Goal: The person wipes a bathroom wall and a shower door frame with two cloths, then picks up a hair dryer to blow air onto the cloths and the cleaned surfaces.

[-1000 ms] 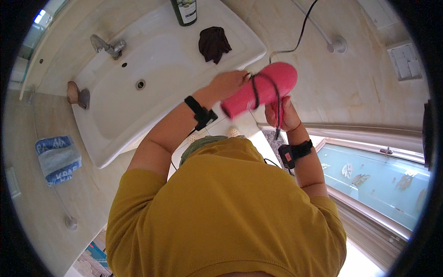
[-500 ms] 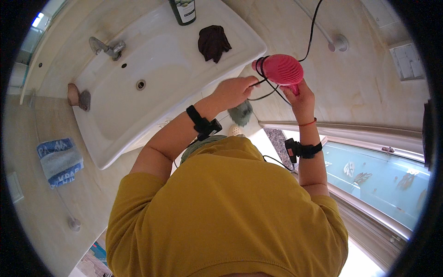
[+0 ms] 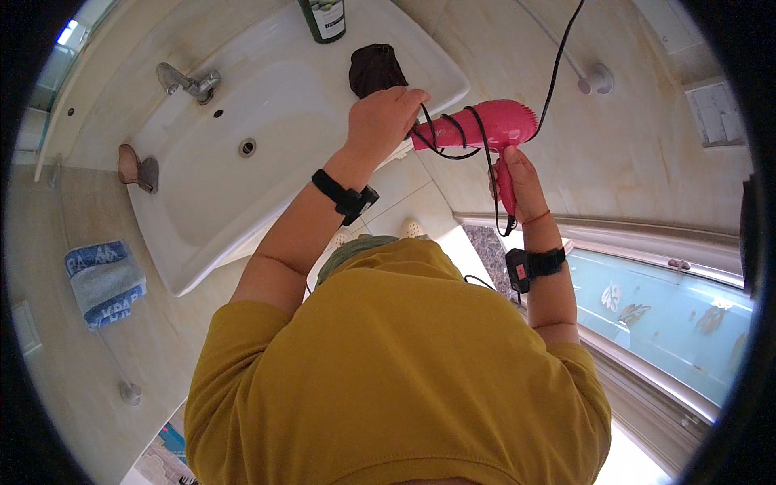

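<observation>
A pink hair dryer [image 3: 505, 120] is held off the right front of the sink, its barrel pointing left. My right hand [image 3: 527, 187] is closed around its handle. A black power cord [image 3: 558, 58] winds loosely around the barrel, and one stretch runs up past the top of the view. At the nozzle end my left hand [image 3: 378, 123] is closed, pinching a loop of this cord between its fingers. Just beyond that hand, a dark brown cloth [image 3: 375, 68] lies crumpled on the sink ledge, partly hidden by the fingers.
The wide white sink [image 3: 279, 202] has a metal faucet [image 3: 194, 85] at its far left. A dark green bottle [image 3: 326, 20] stands on the far edge. A blue and grey towel [image 3: 105, 279] hangs at the left wall. Frosted blue glass [image 3: 647, 311] is at the right.
The dryer has turned so its barrel now points left and shows its length. My left hand has moved up and left to the nozzle end, carrying the cord.
</observation>
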A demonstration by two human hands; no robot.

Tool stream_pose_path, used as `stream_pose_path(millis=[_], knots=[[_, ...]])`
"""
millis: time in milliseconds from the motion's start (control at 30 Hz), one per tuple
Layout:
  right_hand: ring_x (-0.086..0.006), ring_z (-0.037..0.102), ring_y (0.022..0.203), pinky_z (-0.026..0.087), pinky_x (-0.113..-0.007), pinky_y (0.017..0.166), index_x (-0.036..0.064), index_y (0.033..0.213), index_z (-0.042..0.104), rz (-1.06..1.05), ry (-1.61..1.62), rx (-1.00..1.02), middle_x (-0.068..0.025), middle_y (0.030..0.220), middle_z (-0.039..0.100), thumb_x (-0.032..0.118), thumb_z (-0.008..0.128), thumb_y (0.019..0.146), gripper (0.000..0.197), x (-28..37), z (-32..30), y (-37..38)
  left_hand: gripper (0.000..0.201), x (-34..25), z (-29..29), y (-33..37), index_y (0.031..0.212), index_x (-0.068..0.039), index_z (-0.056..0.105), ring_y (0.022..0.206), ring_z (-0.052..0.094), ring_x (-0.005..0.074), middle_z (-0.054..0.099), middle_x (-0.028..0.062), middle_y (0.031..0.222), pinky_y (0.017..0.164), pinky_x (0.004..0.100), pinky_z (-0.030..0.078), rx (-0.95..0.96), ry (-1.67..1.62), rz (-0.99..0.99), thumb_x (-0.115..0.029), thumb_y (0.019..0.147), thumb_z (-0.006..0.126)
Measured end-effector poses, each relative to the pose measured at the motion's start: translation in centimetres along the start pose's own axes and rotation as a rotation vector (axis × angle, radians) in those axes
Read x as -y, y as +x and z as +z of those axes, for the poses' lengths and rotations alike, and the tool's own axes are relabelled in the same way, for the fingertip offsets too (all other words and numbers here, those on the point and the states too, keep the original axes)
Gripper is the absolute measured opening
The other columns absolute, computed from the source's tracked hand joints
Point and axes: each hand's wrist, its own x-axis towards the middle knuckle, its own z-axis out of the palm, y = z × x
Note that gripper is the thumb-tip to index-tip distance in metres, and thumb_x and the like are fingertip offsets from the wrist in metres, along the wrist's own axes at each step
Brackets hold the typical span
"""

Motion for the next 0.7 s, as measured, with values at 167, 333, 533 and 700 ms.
stream_pose_path(millis=[167, 333, 533, 700], knots=[[-0.0108, 0.05, 0.045, 0.039, -0.023, 0.038, 0.0047, 0.101, 0.054, -0.096, -0.101, -0.066, -0.003, 0.064, 0.054, 0.037, 0.057, 0.089, 0.034, -0.2, -0.8, 1.2, 0.018, 2.3, 0.6, 0.0, 0.1, -0.008, 0.062, 0.076, 0.063, 0.0141, 0.066, 0.0036, 0.085, 0.066, 0.0274, 0.05, 0.413, -0.797, -0.582, -0.015, 0.083, 0.061], [-0.0103, 0.051, 0.045, 0.039, -0.022, 0.038, 0.0052, 0.1, 0.052, -0.27, -0.301, -0.219, -0.0038, 0.064, 0.057, 0.024, 0.06, 0.088, 0.024, -0.1, -1.0, 2.4, 0.027, 0.7, -0.4, -0.8, 0.107, 0.0, 0.059, 0.068, 0.055, 0.0097, 0.058, 0.0007, 0.074, 0.063, 0.0231, 0.045, 0.695, -1.352, -0.802, -0.016, 0.084, 0.061], [-0.0099, 0.052, 0.048, 0.041, -0.022, 0.041, 0.0054, 0.101, 0.051, -0.361, -0.118, -0.239, -0.0034, 0.065, 0.056, 0.021, 0.06, 0.088, 0.023, -0.9, 1.9, 3.0, 0.035, -2.3, -1.7, -1.5, 0.116, -0.004, 0.058, 0.073, 0.05, 0.0074, 0.054, 0.0003, 0.081, 0.068, 0.0212, 0.044, 0.588, -1.473, -0.702, -0.014, 0.083, 0.063], [-0.0116, 0.05, 0.046, 0.039, -0.024, 0.04, 0.0049, 0.098, 0.051, -0.402, 0.036, -0.196, -0.004, 0.063, 0.055, 0.022, 0.057, 0.091, 0.02, -1.0, 4.0, 4.4, 0.049, -3.7, -0.8, -1.6, 0.134, -0.01, 0.04, 0.087, 0.057, 0.0116, 0.063, 0.0078, 0.095, 0.076, 0.0263, 0.045, 0.657, -1.476, -0.498, -0.01, 0.087, 0.056]])
